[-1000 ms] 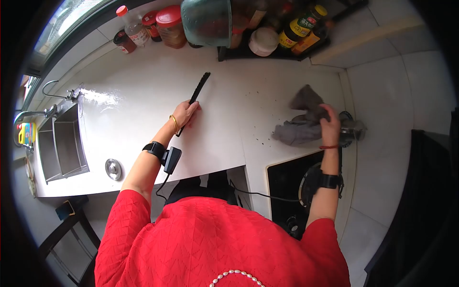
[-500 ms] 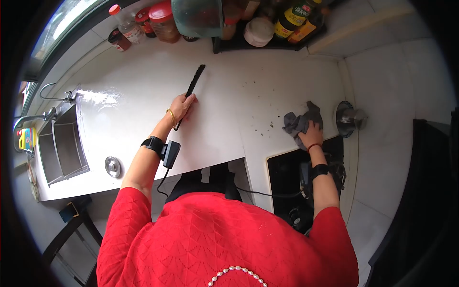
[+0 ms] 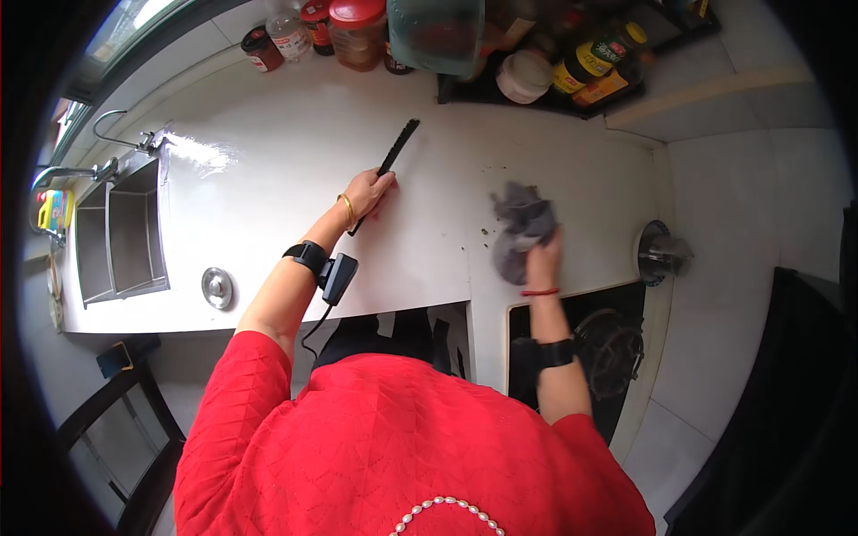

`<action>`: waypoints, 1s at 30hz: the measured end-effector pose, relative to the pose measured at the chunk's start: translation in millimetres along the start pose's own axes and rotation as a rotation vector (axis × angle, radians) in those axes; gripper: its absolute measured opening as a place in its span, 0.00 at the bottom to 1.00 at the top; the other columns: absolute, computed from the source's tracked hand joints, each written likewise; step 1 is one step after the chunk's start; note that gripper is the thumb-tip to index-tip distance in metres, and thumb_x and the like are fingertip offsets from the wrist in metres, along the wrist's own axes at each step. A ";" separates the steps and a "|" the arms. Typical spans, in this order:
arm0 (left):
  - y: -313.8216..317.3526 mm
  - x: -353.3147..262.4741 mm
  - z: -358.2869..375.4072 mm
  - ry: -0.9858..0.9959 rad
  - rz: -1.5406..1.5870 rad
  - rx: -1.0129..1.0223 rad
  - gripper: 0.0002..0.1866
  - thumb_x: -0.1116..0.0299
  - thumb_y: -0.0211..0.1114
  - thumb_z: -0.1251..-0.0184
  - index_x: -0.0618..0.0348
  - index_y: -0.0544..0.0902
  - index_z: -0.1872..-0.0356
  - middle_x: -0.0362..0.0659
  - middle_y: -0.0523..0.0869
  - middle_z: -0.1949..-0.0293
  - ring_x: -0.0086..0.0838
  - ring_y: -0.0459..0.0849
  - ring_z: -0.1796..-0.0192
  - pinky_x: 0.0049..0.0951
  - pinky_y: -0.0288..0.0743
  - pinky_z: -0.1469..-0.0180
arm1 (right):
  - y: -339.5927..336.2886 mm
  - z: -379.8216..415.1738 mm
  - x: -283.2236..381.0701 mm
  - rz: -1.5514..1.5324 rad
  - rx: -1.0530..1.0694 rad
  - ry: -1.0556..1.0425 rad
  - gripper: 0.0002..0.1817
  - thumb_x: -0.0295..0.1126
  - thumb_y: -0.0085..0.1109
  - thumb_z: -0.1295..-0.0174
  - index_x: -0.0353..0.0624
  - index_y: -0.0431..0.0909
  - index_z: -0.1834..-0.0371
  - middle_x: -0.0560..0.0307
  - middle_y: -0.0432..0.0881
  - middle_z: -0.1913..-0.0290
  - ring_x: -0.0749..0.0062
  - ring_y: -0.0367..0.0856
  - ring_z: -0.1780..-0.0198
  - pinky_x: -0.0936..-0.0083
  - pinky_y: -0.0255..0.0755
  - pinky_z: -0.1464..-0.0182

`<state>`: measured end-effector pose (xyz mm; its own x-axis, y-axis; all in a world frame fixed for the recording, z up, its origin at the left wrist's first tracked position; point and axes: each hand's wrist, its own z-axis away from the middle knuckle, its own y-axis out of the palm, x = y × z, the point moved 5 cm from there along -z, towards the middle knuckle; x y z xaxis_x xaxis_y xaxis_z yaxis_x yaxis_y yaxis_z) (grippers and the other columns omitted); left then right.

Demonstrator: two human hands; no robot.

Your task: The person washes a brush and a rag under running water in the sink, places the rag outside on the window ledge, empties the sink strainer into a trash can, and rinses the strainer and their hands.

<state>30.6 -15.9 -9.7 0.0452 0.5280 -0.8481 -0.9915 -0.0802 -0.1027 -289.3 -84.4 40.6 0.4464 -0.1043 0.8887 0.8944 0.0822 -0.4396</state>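
On the white countertop (image 3: 295,134), my left hand (image 3: 368,192) is closed around a long, thin black strip (image 3: 402,143) with a bumpy edge. The strip slants away from me, its far end beyond my fingers. Over to the right, my right hand (image 3: 543,259) grips a crumpled grey cloth (image 3: 525,219) against the counter, slightly blurred. Dark crumbs (image 3: 485,233) lie just left of the cloth, with a few more farther back. Part of the counter under the cloth is hidden.
A black gas stove (image 3: 608,353) sits below my right forearm. The sink (image 3: 138,228) and a round metal lid (image 3: 216,288) are at left. Jars (image 3: 357,36) and a bottle rack (image 3: 581,105) line the back. A metal pot-like object (image 3: 661,255) stands at far right.
My right hand has swept the grey cloth leftward over the counter, toward the crumbs. My left hand keeps its hold on the black strip. The whole view has shifted a little.
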 end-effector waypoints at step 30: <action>-9.1 -5.4 8.1 -0.034 -0.018 -0.059 0.17 0.56 0.47 0.34 0.60 0.75 0.66 0.35 0.64 0.88 0.20 0.66 0.88 0.24 0.64 0.87 | 32.2 -199.0 11.1 1.150 0.225 -0.029 0.40 0.47 0.59 0.59 0.55 0.58 0.38 0.54 0.57 0.35 0.55 0.61 0.38 0.63 0.57 0.38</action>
<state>38.4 -11.2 0.0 0.0580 0.5585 -0.8275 -0.9816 -0.1191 -0.1492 -250.1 -280.1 10.5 0.9857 0.1677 -0.0137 -0.0621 0.2872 -0.9558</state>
